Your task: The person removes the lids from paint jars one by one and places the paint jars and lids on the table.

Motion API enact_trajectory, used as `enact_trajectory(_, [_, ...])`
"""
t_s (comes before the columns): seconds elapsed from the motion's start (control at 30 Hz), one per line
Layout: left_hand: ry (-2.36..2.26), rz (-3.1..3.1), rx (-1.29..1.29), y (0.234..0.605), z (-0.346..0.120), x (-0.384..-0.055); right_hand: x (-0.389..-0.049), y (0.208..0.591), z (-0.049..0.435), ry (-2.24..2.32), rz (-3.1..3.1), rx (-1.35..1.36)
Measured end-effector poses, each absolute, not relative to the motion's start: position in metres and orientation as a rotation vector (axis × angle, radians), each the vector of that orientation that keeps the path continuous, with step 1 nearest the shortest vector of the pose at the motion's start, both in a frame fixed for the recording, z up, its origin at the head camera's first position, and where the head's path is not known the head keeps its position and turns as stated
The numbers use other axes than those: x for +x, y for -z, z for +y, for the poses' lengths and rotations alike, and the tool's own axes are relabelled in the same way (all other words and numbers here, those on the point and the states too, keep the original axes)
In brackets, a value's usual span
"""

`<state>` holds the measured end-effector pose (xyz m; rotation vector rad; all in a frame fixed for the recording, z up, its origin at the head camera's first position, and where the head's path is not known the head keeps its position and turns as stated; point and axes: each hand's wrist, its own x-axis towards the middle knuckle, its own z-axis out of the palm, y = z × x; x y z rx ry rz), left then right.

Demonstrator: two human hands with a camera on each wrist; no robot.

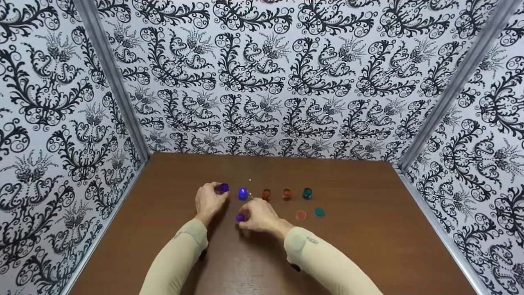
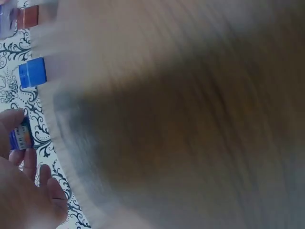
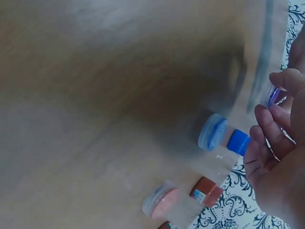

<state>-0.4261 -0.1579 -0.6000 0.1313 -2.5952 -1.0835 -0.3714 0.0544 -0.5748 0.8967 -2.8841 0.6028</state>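
My left hand [image 1: 209,200] grips a small purple paint jar [image 1: 223,188] at the left end of a row of jars. A printed label shows on that jar [image 2: 21,136] in the left wrist view. Nearer to me, my right hand [image 1: 261,215] pinches a purple lid [image 1: 240,218] between thumb and fingers; it looks partly clear in the right wrist view. Just right of the purple jar stands a blue jar [image 1: 242,194]. A blue lid [image 3: 213,132] lies close to the right hand, hidden beneath it in the head view.
Farther right stand a brown-orange jar [image 1: 266,194], a red-orange jar [image 1: 286,194] and a teal jar [image 1: 307,193]. In front of them lie a salmon lid [image 1: 301,215] and a teal lid [image 1: 319,212]. Patterned walls [image 1: 262,82] enclose the brown table [image 1: 348,254].
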Motion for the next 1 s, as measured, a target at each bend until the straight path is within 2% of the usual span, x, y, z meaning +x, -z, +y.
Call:
enact_trajectory(0.3, [0.995, -2.655, 0.146, 0.612, -0.162, -0.435, -0.370, 0.587, 0.051, -0.582, -2.880, 0.936])
enact_trajectory(1.0, [0.887, -2.764, 0.163, 0.618, -0.163, -0.440, -0.367, 0.599, 0.042, -0.386, -2.893, 0.794])
